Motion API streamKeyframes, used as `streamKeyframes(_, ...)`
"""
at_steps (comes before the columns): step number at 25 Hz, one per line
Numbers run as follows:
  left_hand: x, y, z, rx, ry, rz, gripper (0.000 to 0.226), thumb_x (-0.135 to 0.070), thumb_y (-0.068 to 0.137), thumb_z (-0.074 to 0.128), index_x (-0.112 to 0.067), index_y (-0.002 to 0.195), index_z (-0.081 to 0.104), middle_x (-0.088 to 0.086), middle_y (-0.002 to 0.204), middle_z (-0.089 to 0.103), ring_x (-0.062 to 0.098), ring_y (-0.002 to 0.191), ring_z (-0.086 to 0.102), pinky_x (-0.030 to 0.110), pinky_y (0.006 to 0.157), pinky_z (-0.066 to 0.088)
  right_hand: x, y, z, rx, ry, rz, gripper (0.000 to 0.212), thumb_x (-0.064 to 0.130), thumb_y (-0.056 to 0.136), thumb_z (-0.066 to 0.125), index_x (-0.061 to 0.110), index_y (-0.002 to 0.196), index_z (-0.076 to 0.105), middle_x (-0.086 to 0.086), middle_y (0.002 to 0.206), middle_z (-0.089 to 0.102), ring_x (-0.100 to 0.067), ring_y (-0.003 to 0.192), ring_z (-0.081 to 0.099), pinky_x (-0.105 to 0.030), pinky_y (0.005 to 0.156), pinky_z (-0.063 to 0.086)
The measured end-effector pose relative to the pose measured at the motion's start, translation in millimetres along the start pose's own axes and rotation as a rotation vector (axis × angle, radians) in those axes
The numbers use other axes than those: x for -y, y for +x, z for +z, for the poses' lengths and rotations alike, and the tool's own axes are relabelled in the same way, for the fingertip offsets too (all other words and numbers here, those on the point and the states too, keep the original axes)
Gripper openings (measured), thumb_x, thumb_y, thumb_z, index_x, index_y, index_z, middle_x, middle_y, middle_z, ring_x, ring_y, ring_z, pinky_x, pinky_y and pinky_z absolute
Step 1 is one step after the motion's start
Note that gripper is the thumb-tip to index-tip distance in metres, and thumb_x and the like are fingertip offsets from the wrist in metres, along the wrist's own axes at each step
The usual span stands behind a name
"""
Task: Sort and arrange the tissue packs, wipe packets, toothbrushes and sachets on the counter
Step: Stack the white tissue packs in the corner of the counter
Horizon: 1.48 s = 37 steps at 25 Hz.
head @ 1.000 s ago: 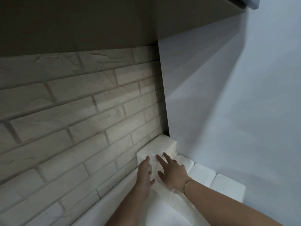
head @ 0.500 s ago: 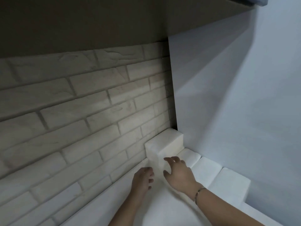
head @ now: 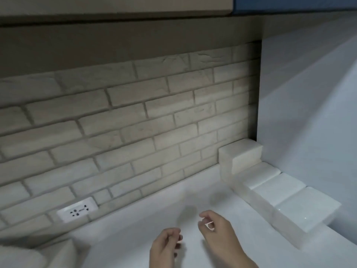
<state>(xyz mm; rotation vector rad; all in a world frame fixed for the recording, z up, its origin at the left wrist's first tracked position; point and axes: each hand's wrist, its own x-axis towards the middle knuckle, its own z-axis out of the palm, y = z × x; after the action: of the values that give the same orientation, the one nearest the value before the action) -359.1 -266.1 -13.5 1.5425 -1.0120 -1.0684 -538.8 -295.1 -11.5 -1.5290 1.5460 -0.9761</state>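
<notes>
Several white tissue packs stand in a row (head: pixel 276 187) along the right wall on the white counter (head: pixel 135 225). One more tissue pack (head: pixel 241 157) sits stacked on the row's far end, in the corner against the brick wall. My left hand (head: pixel 166 246) hovers over the counter near the bottom edge, fingers loosely curled and holding nothing. My right hand (head: pixel 216 233) is beside it, also loosely curled and empty. Both hands are well clear of the packs.
A brick backsplash (head: pixel 123 132) runs along the back, with a white wall socket (head: pixel 77 209) low on it. A plain white wall (head: pixel 309 113) closes the right side. A pale blurred object (head: pixel 29 254) lies at the bottom left. Cabinets (head: pixel 116 6) hang overhead.
Both hands let go of the stacked corner pack and drew back toward me. The camera swung left and down, bringing the socket and more counter into view.
</notes>
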Motion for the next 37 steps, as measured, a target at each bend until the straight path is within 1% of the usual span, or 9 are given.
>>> streamKeyframes(4, 33, -55, -103, -0.106, 0.006, -0.017, 0.014, -0.030, 0.083, 0.074, -0.016, 0.085, 0.077, 0.001, 0.078, 0.078, 0.013, 0.064, 0.068, 0.026, 0.062, 0.049, 32, -75, 80, 0.085, 0.178, 0.048, 0.016, 0.016, 0.090, 0.073, 0.032, 0.088, 0.073, 0.005, 0.078, 0.069, -0.004, 0.058, 0.058, -0.018, 0.062, 0.048)
streamKeyframes(12, 55, -159, -288, -0.262, 0.034, 0.038, 0.015, -0.039, 0.070, 0.067, -0.031, 0.079, 0.077, 0.010, 0.079, 0.073, 0.015, 0.066, 0.066, 0.031, 0.074, 0.053, 107, -191, 222, 0.348, 0.087, -0.017, 0.015, 0.018, 0.090, 0.072, 0.033, 0.090, 0.073, 0.006, 0.079, 0.070, -0.002, 0.057, 0.058, -0.018, 0.065, 0.048)
streamKeyframes(15, 73, -178, -337, -0.330, 0.074, 0.056, 0.007, -0.027, 0.082, 0.074, -0.033, 0.080, 0.078, 0.006, 0.076, 0.075, 0.026, 0.074, 0.070, 0.038, 0.079, 0.058, 125, -221, 266, 0.447, 0.010, -0.053, 0.013, 0.022, 0.090, 0.071, 0.035, 0.091, 0.070, 0.012, 0.083, 0.071, -0.001, 0.059, 0.060, -0.020, 0.070, 0.050)
streamKeyframes(21, 92, -205, -415, -0.537, 0.179, 0.134, 0.026, -0.003, 0.088, 0.073, -0.027, 0.077, 0.076, -0.008, 0.074, 0.073, 0.005, 0.068, 0.067, 0.011, 0.066, 0.049, 173, -254, 345, 0.556, -0.041, -0.150, 0.012, 0.034, 0.086, 0.065, 0.037, 0.097, 0.069, 0.009, 0.088, 0.072, -0.003, 0.068, 0.064, -0.025, 0.070, 0.053)
streamKeyframes(25, 122, -220, -468, -0.808, 0.591, 0.213, 0.015, -0.027, 0.085, 0.067, -0.021, 0.099, 0.071, -0.008, 0.099, 0.069, 0.023, 0.099, 0.063, 0.028, 0.092, 0.044, 206, -271, 386, 0.599, -0.078, -0.247, 0.019, 0.042, 0.086, 0.062, 0.037, 0.103, 0.068, 0.009, 0.092, 0.070, -0.006, 0.080, 0.064, -0.025, 0.078, 0.054)
streamKeyframes(27, 143, -222, -489, -0.834, 0.807, 0.040, 0.057, -0.047, 0.077, 0.054, -0.007, 0.116, 0.067, 0.015, 0.115, 0.066, 0.040, 0.112, 0.057, 0.044, 0.101, 0.040, 216, -284, 408, 0.647, -0.097, -0.286, 0.017, 0.037, 0.089, 0.062, 0.035, 0.105, 0.068, 0.008, 0.094, 0.069, -0.008, 0.083, 0.063, -0.025, 0.081, 0.053)
streamKeyframes(29, 154, -225, -497, -0.784, 0.950, -0.107, 0.079, -0.056, 0.073, 0.047, 0.003, 0.124, 0.061, 0.027, 0.116, 0.064, 0.049, 0.117, 0.053, 0.058, 0.105, 0.035, 220, -297, 428, 0.714, -0.134, -0.309, 0.022, 0.030, 0.093, 0.059, 0.030, 0.114, 0.067, 0.005, 0.100, 0.068, -0.010, 0.088, 0.063, -0.027, 0.085, 0.053)
streamKeyframes(33, 157, -226, -494, -0.722, 1.075, -0.115, 0.082, -0.055, 0.078, 0.046, 0.005, 0.133, 0.055, 0.023, 0.118, 0.069, 0.047, 0.125, 0.054, 0.063, 0.109, 0.026, 212, -311, 452, 0.864, -0.233, -0.215, 0.046, 0.026, 0.098, 0.049, 0.024, 0.144, 0.044, -0.004, 0.120, 0.067, -0.016, 0.096, 0.063, -0.028, 0.088, 0.050)
streamKeyframes(37, 156, -225, -500, -0.730, 1.137, -0.162, 0.085, -0.058, 0.084, 0.051, -0.003, 0.147, 0.043, 0.012, 0.117, 0.072, 0.035, 0.130, 0.053, 0.063, 0.115, 0.015, 200, -319, 456, 0.878, -0.123, -0.112, 0.050, 0.032, 0.097, 0.047, 0.036, 0.147, 0.042, 0.014, 0.124, 0.068, -0.006, 0.107, 0.067, -0.029, 0.098, 0.053)
